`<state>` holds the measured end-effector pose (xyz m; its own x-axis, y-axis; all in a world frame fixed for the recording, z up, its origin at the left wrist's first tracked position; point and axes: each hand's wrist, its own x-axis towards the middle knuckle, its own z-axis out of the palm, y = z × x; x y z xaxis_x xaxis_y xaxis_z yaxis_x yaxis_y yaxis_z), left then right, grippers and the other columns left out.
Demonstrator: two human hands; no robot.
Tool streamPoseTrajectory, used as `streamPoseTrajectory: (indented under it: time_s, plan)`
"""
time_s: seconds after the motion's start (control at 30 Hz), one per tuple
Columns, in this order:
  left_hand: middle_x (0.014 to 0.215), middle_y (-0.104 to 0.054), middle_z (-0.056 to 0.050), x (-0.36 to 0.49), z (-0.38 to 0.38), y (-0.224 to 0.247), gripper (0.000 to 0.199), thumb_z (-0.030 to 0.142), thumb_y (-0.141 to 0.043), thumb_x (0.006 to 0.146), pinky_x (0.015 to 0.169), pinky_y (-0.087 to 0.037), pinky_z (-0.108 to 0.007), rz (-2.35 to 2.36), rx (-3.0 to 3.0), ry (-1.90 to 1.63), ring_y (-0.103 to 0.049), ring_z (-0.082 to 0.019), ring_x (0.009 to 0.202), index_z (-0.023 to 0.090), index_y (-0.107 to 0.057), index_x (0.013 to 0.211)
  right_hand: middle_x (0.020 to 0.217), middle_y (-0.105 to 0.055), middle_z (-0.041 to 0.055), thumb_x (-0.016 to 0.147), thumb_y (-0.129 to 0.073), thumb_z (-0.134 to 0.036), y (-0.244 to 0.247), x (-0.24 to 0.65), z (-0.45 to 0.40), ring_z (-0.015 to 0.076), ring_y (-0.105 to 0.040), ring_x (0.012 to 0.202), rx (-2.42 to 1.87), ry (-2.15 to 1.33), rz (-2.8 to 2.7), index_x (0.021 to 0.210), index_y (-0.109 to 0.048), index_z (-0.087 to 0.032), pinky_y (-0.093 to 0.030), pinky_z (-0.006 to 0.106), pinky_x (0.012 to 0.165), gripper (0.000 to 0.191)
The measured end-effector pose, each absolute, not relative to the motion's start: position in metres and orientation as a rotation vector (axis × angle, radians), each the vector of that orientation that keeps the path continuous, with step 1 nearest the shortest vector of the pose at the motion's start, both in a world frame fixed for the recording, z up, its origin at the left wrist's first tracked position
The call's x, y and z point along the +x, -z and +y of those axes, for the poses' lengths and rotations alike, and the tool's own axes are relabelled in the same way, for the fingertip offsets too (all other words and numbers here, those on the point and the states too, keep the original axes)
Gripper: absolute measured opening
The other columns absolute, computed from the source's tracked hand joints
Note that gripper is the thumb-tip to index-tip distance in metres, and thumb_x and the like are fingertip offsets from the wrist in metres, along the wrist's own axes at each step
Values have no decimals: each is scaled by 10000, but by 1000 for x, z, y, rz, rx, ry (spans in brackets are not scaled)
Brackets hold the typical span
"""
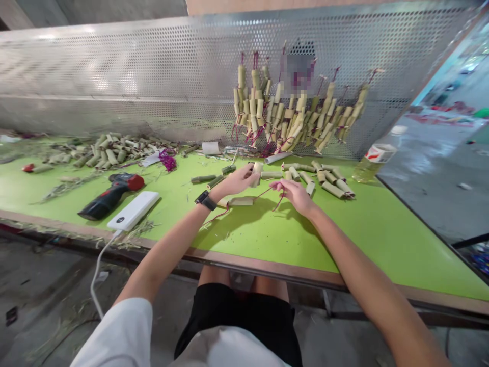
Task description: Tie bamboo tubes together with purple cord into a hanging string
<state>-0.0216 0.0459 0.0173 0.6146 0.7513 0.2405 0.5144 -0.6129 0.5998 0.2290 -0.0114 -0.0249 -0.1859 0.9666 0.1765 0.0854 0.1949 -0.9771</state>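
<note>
At twelve o'clock from the seated person, over the green table (397, 244), two bare hands are busy with cut stalk and cord. The left hand (241, 180) has its fingers pinched around a pale stalk piece (257, 176), raised a little, as far as I can tell. The right hand (293, 194) has thumb and fingers pressed together on a purple cord (263, 194), a loose end dangling beneath. That cord runs left toward a longer segment (241, 201) lying on the table just below the left hand, and a cord tail (217, 215) trails from its left end toward eight o'clock.

I'd take this for a stringing step: one segment seems to be on the cord, and the pale piece looks like the one to join it. To my eye, the next move calls for lining the piece up with the cord's tip, held firm. Strings of similar segments (252, 109) hang toward half past twelve.

As for writing, I can read none. The bottle (364, 171) at two o'clock wears a red and white label (379, 153) too blurred to make out, the white power bank (135, 208) at ten shows only a dark round spot (120, 220), and the red and black drill (110, 197) beside it gives away no maker's name
</note>
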Motion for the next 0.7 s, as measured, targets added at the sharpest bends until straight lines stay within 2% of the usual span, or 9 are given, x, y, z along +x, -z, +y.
streamPoseTrajectory:
  time_s: [0.1,0.17,0.23,0.33,0.43,0.57,0.63,0.7]
  plan:
    - [1323,-663,-155,-8,30,-12,575,565,-354,1095,887,-605,-361,724,2015,-691,-705,-223,1076,216,-340,1551,985,-741,64,911,-599,-738,26,224,-11,227,-667,953,-1156,-1057,-1474,813,-706,-244,-524,354,802,515]
    - [1354,-632,-163,2,22,-3,576,568,-380,1086,927,-606,-372,642,1940,-673,-687,-230,1135,214,-337,1538,850,-700,52,882,-607,-781,24,222,-12,202,-639,791,-1175,-1005,-1545,811,-692,-235,-514,342,715,557]
    - [1309,-635,-148,9,17,6,530,556,-405,1079,919,-605,-358,555,1921,-642,-680,-222,1130,210,-386,1480,745,-653,34,866,-606,-812,22,220,-14,180,-592,669,-1171,-974,-1656,759,-652,-230,-500,340,651,593]
    - [1104,-666,-100,13,13,16,516,569,-404,1076,768,-585,-305,453,1930,-594,-688,-190,959,206,-397,1443,642,-598,16,881,-593,-813,20,219,-17,169,-545,580,-1201,-967,-1769,753,-626,-230,-490,337,599,598]
    - [989,-650,-66,13,12,20,554,589,-397,1078,682,-510,-270,440,2027,-647,-622,-147,790,187,-401,1460,711,-637,31,926,-612,-709,21,219,-18,202,-593,656,-1220,-966,-1711,962,-670,-234,-515,352,632,480]
    - [946,-644,-53,11,13,23,548,587,-408,1080,683,-463,-276,617,2086,-731,-577,-146,746,163,-450,1425,1036,-720,67,972,-560,-527,19,216,-24,256,-675,990,-1093,-1029,-1617,1233,-623,-252,-536,429,926,384]
    - [904,-644,-50,11,14,24,501,578,-422,1077,685,-453,-289,737,2125,-743,-576,-159,740,152,-527,1320,1113,-712,76,963,-574,-542,17,213,-27,271,-659,1077,-1124,-1003,-1627,1254,-621,-258,-512,448,990,409]
    - [897,-657,-56,11,14,26,443,559,-467,1063,682,-450,-300,796,2187,-744,-583,-167,735,151,-582,1190,1150,-705,88,936,-621,-605,16,211,-28,285,-644,1110,-1207,-937,-1643,1211,-649,-261,-508,445,986,441]
